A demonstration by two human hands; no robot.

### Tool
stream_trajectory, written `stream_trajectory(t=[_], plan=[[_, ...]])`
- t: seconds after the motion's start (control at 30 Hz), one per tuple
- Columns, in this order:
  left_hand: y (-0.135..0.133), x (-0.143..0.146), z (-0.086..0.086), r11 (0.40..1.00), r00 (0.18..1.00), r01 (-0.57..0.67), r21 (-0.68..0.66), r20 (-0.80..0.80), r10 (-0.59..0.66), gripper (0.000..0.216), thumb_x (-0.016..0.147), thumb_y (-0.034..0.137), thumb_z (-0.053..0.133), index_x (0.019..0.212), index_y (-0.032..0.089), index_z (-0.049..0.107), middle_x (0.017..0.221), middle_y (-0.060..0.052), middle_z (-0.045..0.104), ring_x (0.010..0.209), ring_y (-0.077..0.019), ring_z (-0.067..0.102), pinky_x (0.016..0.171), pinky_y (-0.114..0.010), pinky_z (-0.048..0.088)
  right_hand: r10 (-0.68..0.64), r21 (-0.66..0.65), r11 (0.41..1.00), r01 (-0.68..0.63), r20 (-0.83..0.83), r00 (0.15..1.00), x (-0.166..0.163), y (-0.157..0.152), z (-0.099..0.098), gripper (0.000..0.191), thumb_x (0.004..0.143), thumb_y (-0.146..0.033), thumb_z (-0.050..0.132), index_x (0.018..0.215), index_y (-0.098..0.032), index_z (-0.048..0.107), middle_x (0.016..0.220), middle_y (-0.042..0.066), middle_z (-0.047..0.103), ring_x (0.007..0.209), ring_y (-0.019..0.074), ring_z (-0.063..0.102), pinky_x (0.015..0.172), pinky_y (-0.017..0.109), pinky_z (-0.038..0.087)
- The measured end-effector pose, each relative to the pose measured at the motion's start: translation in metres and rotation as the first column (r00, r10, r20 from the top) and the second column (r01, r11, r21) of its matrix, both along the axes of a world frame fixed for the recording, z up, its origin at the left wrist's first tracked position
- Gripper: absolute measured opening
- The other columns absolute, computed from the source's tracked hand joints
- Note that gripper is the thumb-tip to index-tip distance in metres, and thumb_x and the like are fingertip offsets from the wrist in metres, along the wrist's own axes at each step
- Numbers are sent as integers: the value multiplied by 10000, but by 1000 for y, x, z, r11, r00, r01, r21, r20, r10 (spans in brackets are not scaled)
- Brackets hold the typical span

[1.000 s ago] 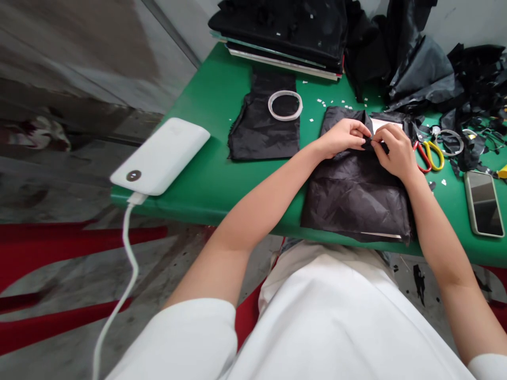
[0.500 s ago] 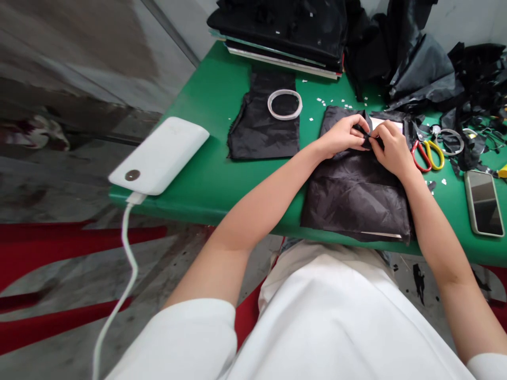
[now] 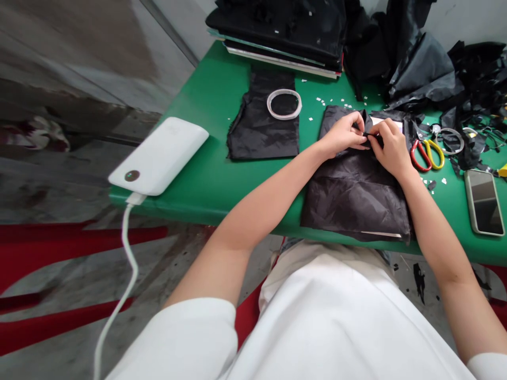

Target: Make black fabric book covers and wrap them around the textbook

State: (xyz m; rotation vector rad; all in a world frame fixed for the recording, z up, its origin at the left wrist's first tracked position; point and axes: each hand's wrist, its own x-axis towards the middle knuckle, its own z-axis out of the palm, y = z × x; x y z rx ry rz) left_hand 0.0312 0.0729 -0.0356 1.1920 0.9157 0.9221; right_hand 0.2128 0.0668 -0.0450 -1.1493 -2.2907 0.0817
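Note:
A folded sheet of black fabric [image 3: 356,198] lies on the green table [image 3: 206,174] in front of me. My left hand [image 3: 344,134] and my right hand [image 3: 390,145] meet at its far edge, fingertips pinched together on a fold of the cloth. A white card edge [image 3: 392,125] shows just beyond my right hand, under the fabric.
A second black fabric piece [image 3: 263,129] with a clear tape ring [image 3: 284,104] lies to the left. A white power bank [image 3: 160,155] with a cable sits at the table's left corner. Red and yellow scissors [image 3: 425,153], a phone [image 3: 484,202] and black fabric piles [image 3: 285,26] lie around.
Both hands have crept slightly up and left along the fabric's far edge while keeping their pinch. Nothing else has moved.

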Motion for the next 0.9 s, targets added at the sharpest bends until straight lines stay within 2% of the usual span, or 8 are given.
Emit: stream_trajectory(t=[0.17,0.3,0.4,0.5,0.63,0.73,0.83,0.9], plan=[[2,5,2,998,999,-43,-43,-18,42,330,700,-62,628,750,194,424,646,66,449,687,-111,595,885,-440,614,-43,53,998,40,54,998,-3,-11,10,288,1015,-357,385,1086,-284,654,1136,109,677,1128,320,606,1012,565,481],[-1,6,10,993,996,-81,-88,-36,78,321,707,-79,572,736,192,403,605,70,436,660,-108,602,866,-439,622,6,74,997,-17,138,990,1,-21,18,300,987,-318,428,1131,-293,691,1166,75,713,1168,334,613,1056,603,449],[-4,7,14,990,994,-107,-87,-36,104,309,725,-54,579,740,190,391,616,71,466,669,-114,633,851,-420,622,32,69,997,-46,192,981,6,-24,20,354,953,-289,472,1247,-298,669,1249,66,707,1200,343,606,1082,627,424],[-7,8,16,995,995,-96,-38,-25,95,289,772,20,636,776,190,403,676,56,538,715,-139,688,835,-391,612,-9,76,997,-6,192,981,8,-24,20,377,965,-293,466,1292,-299,653,1286,80,697,1207,347,608,1082,628,416],[-9,7,22,997,997,-75,22,-14,75,209,834,133,661,886,190,466,776,17,652,817,-173,730,824,-332,595,-124,139,984,110,100,987,7,-18,15,360,1015,-341,399,1231,-280,681,1195,98,728,1151,332,640,1052,608,440],[-8,2,29,996,996,-87,33,-18,88,171,857,168,635,946,195,490,907,-5,714,859,-166,732,805,-290,583,-203,161,965,208,-44,978,9,-9,9,376,1037,-419,373,1119,-266,707,1080,89,751,1068,307,665,986,548,499],[-7,-2,31,994,994,-103,36,-42,105,162,853,154,611,969,189,503,988,-26,729,843,-151,729,782,-273,578,-292,101,941,323,-239,926,16,4,4,440,1026,-549,389,961,-243,699,894,74,727,916,276,682,857,464,547],[-6,-3,30,993,992,-111,42,-57,113,170,846,142,601,985,182,513,988,-34,728,835,-145,730,776,-267,576,-319,28,936,351,-352,880,21,15,2,514,1002,-644,387,866,-233,663,756,41,659,802,241,670,761,412,550]])
